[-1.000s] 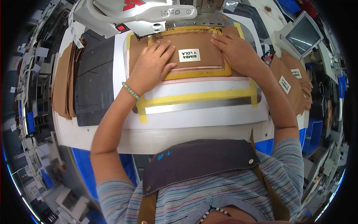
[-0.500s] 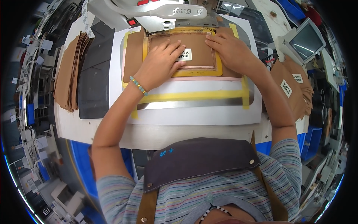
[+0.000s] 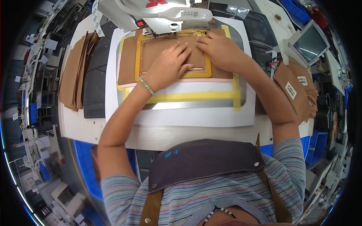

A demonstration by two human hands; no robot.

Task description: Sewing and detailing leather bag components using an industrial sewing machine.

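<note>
A yellow rectangular frame (image 3: 207, 70) lies over a brown flat panel (image 3: 127, 56) on a taped sheet, just below the head of a sewing machine (image 3: 166, 28). My left hand (image 3: 170, 62) rests flat on the brown area inside the frame, fingers spread toward the machine. At the frame's upper right corner, my right hand (image 3: 218, 49) lies with its fingers stretched over the edge and the brown area; its thumb is hidden. Neither hand grips anything. What lies under my left palm does not show.
A white sheet with yellow tape (image 3: 181, 96) spreads under the work. Brown panels (image 3: 75, 73) are stacked at the left, and labelled brown panels (image 3: 290, 90) fan out at the right. A small tilted screen (image 3: 309, 41) stands at the far right.
The frame, brown panel and sheet have shifted left under the machine. My right hand moved left with them. The white label inside the frame no longer shows beside my left hand.
</note>
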